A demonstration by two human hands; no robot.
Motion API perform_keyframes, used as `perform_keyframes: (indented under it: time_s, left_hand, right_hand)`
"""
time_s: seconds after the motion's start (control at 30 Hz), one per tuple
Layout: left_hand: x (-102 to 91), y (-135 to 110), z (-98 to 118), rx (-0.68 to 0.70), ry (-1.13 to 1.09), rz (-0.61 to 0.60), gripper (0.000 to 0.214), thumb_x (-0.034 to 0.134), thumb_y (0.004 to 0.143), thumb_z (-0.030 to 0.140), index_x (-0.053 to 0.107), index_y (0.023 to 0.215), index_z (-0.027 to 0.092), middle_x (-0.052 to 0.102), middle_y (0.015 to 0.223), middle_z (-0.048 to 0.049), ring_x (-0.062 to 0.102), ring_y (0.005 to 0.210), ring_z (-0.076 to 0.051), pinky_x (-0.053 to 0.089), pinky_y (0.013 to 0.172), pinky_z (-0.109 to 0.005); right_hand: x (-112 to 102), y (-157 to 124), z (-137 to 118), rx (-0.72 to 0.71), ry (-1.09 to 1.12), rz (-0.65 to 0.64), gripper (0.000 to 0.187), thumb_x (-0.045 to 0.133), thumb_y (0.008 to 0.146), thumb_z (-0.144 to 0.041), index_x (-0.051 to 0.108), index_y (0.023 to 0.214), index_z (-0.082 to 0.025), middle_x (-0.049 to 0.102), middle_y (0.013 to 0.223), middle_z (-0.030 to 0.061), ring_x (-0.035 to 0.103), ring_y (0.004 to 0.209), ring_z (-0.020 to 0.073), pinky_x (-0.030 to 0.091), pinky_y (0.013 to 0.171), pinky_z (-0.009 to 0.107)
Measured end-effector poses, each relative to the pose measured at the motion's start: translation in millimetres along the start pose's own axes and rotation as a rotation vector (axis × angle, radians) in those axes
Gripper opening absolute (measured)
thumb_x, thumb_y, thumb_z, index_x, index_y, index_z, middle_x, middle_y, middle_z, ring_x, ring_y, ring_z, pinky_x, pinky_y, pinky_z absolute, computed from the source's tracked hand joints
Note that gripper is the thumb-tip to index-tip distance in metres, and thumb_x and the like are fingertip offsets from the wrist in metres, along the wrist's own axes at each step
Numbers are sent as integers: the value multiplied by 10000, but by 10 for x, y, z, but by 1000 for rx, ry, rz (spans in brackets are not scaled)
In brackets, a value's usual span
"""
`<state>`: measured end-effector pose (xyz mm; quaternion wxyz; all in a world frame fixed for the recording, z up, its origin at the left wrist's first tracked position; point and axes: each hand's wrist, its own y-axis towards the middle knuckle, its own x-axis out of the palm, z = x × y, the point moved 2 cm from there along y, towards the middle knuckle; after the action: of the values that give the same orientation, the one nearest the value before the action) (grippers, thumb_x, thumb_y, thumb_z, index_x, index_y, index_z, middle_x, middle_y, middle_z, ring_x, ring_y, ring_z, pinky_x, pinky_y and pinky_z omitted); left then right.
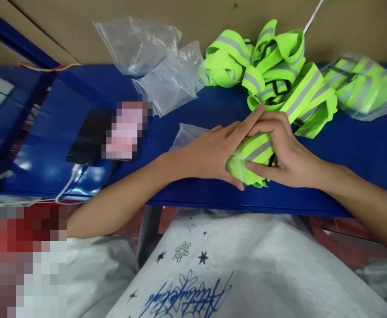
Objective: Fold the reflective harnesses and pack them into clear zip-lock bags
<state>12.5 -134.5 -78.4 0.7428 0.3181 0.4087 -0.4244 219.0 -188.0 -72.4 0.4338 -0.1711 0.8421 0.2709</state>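
Note:
Between my two hands is a folded neon-yellow reflective belt (pixel 258 150) with a grey stripe, above the blue table's front edge. My left hand (pixel 213 152) is wrapped round a clear plastic bag (pixel 188 134), whose open end surrounds the left part of the belt. Gripping the belt's right side, my right hand (pixel 292 154) has its thumb in front and its fingers curled over the top. The fingertips of both hands meet above the belt. Much of the bag is hidden under my left hand.
A heap of loose reflective belts (pixel 279 73) lies behind my hands. At right is a filled clear bag (pixel 367 86). Clear bags (pixel 170 77) lie back left. A black device (pixel 87 137) with a white cable and a blurred-out phone (pixel 127 130) rest left on the blue table (pixel 372 168).

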Motion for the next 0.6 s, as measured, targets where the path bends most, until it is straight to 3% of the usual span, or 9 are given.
perform_keyframes:
  time_s: [0.1,0.17,0.23,0.3,0.43,0.6]
  left_hand:
    - [-18,14,-17,-23,36,14,1452,925,734,595,-61,1729,215,384,1706,-219,456,1555,-384,472,1217,-535]
    - [-58,29,-84,-2,-29,24,1370,857,795,639,-34,1728,180,269,1763,-199,386,1607,-345,438,1265,-511]
    - [-115,35,-166,35,-165,29,1338,789,820,707,-25,1722,147,106,1811,-157,295,1656,-306,367,1326,-475]
    - [-173,25,-227,46,-294,6,1322,757,827,735,-17,1719,140,39,1820,-128,292,1657,-292,324,1347,-451]
    - [-238,-14,-228,-12,-366,-64,1177,693,919,676,1,1720,162,52,1821,-126,336,1633,-280,323,1336,-459]
    - [-138,-20,-144,11,-166,-50,1321,799,783,750,55,1732,211,249,1782,-129,331,1633,-324,352,1338,-490]
  right_hand:
    - [10,10,51,9,-51,98,406,669,978,-503,599,1323,-301,550,1450,149,502,1438,361,480,1189,597]
    - [-16,22,79,-86,-31,91,447,715,939,-600,651,1247,-281,556,1450,146,528,1429,362,476,1201,599]
    - [-53,22,92,-183,12,-12,648,743,870,-712,653,1329,-264,511,1545,155,495,1487,375,436,1245,608]
    - [-93,7,99,-193,18,-138,801,741,861,-731,567,1510,-296,417,1672,135,422,1560,393,393,1276,628]
    - [-162,-32,102,-204,-75,-146,693,674,1003,-491,415,1641,-406,382,1727,59,429,1573,354,418,1270,620]
    - [-136,-46,152,-291,-186,-98,556,582,1059,-353,471,1603,-324,514,1629,101,484,1538,299,435,1277,541]
